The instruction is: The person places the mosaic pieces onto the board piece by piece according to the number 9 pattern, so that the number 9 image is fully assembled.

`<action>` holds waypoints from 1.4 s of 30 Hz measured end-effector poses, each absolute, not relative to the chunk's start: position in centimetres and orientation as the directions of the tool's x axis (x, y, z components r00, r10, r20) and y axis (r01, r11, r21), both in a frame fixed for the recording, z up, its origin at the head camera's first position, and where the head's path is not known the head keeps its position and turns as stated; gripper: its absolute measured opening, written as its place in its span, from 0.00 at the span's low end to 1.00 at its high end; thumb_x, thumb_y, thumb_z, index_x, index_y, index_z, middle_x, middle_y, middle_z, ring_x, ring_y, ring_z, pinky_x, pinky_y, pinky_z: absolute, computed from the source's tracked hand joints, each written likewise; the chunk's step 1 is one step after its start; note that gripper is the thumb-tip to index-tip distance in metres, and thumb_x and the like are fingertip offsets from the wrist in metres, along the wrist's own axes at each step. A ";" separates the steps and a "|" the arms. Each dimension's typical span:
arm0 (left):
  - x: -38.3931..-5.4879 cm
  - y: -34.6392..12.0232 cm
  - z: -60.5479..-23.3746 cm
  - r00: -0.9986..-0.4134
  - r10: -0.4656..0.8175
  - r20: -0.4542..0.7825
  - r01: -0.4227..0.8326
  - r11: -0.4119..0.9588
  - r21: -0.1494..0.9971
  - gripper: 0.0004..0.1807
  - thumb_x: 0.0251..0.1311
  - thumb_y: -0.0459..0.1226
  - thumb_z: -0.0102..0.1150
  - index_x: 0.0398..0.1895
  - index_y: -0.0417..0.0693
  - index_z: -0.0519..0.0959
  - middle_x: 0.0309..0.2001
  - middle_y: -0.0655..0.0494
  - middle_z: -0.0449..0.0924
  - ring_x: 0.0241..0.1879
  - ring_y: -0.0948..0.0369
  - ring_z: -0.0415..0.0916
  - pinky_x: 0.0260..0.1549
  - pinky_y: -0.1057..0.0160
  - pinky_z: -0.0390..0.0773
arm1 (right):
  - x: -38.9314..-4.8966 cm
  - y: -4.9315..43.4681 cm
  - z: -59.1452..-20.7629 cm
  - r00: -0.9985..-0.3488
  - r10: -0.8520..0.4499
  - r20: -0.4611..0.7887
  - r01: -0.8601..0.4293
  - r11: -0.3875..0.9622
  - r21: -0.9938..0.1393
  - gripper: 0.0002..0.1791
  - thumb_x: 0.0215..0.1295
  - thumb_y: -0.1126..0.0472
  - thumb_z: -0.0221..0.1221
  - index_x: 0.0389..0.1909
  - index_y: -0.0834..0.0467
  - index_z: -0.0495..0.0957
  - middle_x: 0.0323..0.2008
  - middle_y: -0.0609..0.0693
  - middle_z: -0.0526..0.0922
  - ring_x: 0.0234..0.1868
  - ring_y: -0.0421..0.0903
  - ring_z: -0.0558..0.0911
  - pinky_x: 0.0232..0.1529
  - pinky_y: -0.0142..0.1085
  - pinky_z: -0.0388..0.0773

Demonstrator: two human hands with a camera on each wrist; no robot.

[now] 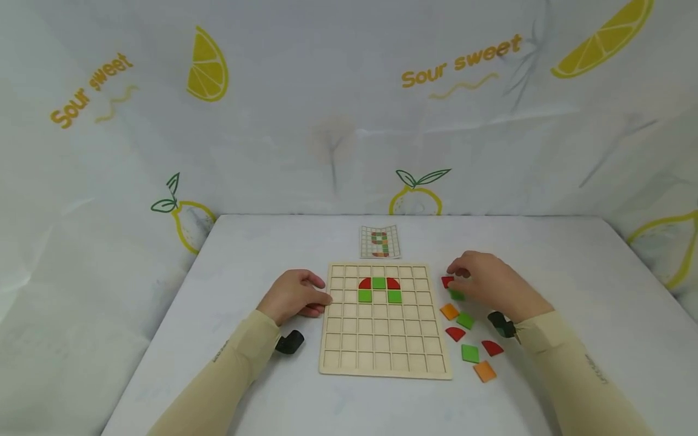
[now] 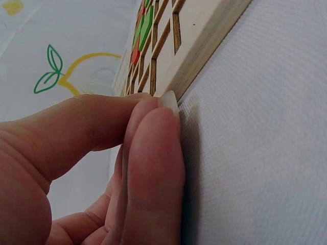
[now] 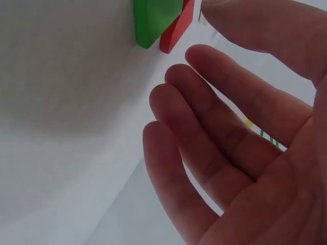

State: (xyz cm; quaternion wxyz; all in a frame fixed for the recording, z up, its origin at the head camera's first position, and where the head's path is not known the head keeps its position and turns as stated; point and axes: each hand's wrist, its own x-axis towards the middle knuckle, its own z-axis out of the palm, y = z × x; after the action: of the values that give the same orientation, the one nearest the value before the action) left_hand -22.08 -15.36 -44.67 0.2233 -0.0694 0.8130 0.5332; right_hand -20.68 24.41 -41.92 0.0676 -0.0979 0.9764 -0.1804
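A wooden grid board [image 1: 388, 345] lies flat on the table. In its upper rows sit green square tiles [image 1: 378, 283] and red quarter-round tiles [image 1: 393, 283], forming an arch. My left hand [image 1: 294, 297] pinches the board's left edge, thumb over the top and a fingertip at the side, as the left wrist view shows. Over loose tiles right of the board, my right hand [image 1: 480, 284] has its fingers loosely bent and apart, with nothing between them. Close by its thumb and fingertips are a green tile [image 3: 158, 20] and a red tile [image 3: 178, 29], both partly hidden by the hand in the head view.
A pattern card [image 1: 380, 242] with a coloured figure lies behind the board. Toward me from the right hand are orange tiles [image 1: 485, 371], green squares [image 1: 470, 353] and red quarter-rounds [image 1: 492, 347]. Each wrist carries a black device [image 1: 290, 343]. A lemon-print cloth [image 1: 305, 121] hangs behind.
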 end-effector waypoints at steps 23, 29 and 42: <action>-22.0 -15.9 -43.8 -0.899 0.120 -0.421 -0.328 0.453 0.829 0.22 0.59 0.35 0.79 0.55 0.42 0.81 0.35 0.49 0.90 0.27 0.63 0.86 0.33 0.66 0.90 | -13.1 25.2 -41.2 -0.975 -0.154 -0.158 -0.110 0.961 -0.253 0.11 0.67 0.52 0.72 0.45 0.52 0.90 0.40 0.43 0.86 0.41 0.44 0.82 0.45 0.48 0.88; -21.9 -16.3 -43.9 -0.899 0.108 -0.425 -0.338 0.447 0.828 0.22 0.60 0.34 0.79 0.55 0.42 0.81 0.35 0.49 0.90 0.27 0.63 0.87 0.32 0.66 0.90 | -11.3 23.7 -41.6 -0.960 -0.262 -0.097 -0.228 0.936 -0.269 0.06 0.67 0.52 0.73 0.39 0.48 0.89 0.34 0.35 0.80 0.35 0.34 0.78 0.39 0.36 0.83; -21.8 -15.3 -44.2 -0.893 0.125 -0.432 -0.335 0.456 0.825 0.21 0.59 0.35 0.79 0.54 0.43 0.82 0.35 0.50 0.89 0.26 0.63 0.86 0.31 0.66 0.89 | -11.2 21.8 -41.7 -0.953 -0.293 -0.083 -0.271 0.940 -0.209 0.08 0.64 0.51 0.76 0.39 0.48 0.90 0.34 0.37 0.80 0.33 0.35 0.73 0.37 0.33 0.81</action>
State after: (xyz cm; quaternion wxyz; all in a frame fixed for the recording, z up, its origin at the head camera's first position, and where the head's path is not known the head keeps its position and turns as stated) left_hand -21.76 -15.30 -44.23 0.2222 -0.0638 0.8237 0.5178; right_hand -11.17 21.80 -41.74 0.0565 -0.1433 0.9832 -0.0978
